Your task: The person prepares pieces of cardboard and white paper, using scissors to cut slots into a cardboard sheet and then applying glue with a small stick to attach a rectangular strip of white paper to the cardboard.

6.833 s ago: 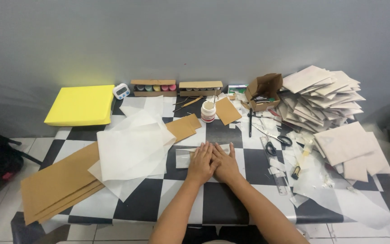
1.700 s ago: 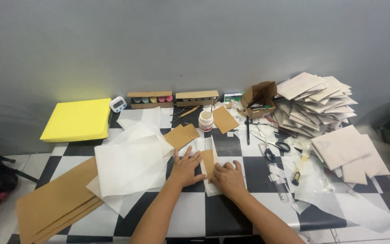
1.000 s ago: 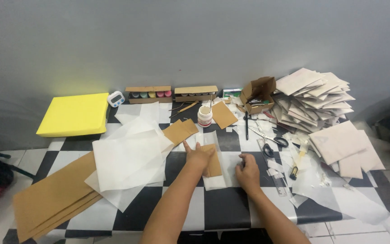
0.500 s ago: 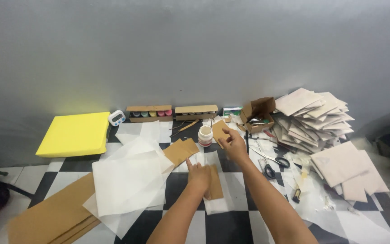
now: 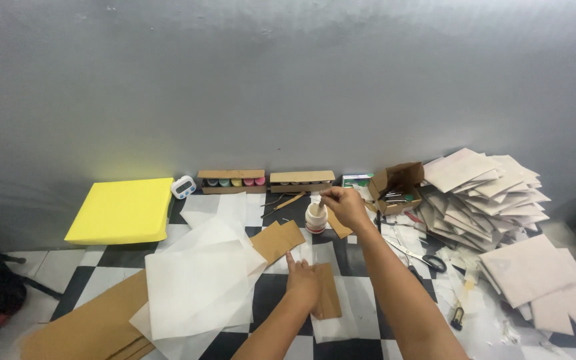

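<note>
My left hand (image 5: 301,281) lies flat on a brown card rectangle (image 5: 329,297) that rests on a white sheet (image 5: 345,313) on the checkered floor. My right hand (image 5: 345,205) reaches forward over a small white pot (image 5: 315,219) and pinches a thin stick (image 5: 317,203) whose lower end is in the pot. More brown card pieces (image 5: 276,241) lie just left of the pot.
A stack of white translucent sheets (image 5: 201,283) and long brown card sheets (image 5: 95,323) lie at left, a yellow pad (image 5: 123,211) beyond. Paint boxes (image 5: 231,181), a timer (image 5: 183,187), an open carton (image 5: 396,187), scissors (image 5: 416,253) and a heap of envelopes (image 5: 485,193) fill the right.
My right hand left the sheet and moved forward to the white pot, taking hold of the stick. My left hand stayed on the brown card. The camera tilted upward.
</note>
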